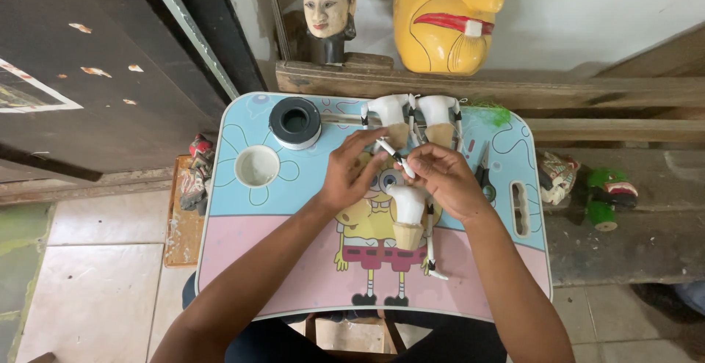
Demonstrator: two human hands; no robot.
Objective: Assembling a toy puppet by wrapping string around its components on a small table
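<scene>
Work surface: we sit at a small lap table with a pale blue and pink cartoon-printed top [242, 260], pulled close so both forearms can rest over it.
Left hand: our left hand [351, 174] is closed, fingers pinched together on the upper end of a thin white stick-like limb with dark bands [393, 154]; it steadies the piece.
Right hand: our right hand [440, 179] is curled shut over the other end of that same limb and over the shoulder of the puppet, so the joint sits between both hands.
Piece in hand: an unpainted white wooden puppet torso with a bare tan waist [407, 220] lies at table centre, just at 6 o'clock of the hands, its loose arm trailing toward 5 o'clock.
Waiting pieces: two more white puppet torsos [415, 117] lie side by side at 12 o'clock, within reach.
Tape: a black roll on a white ring [295, 122] stands at 10 o'clock.
Cup hole: a round white recess [257, 165] at 9 o'clock.
Cutter: small dark-handled snips [483, 172] lie at 3 o'clock, just beside the right hand.
Backdrop: a yellow carved mask with a long nose [444, 14] and a painted carved head with a crown [327, 11] stand on a wooden ledge beyond.
</scene>
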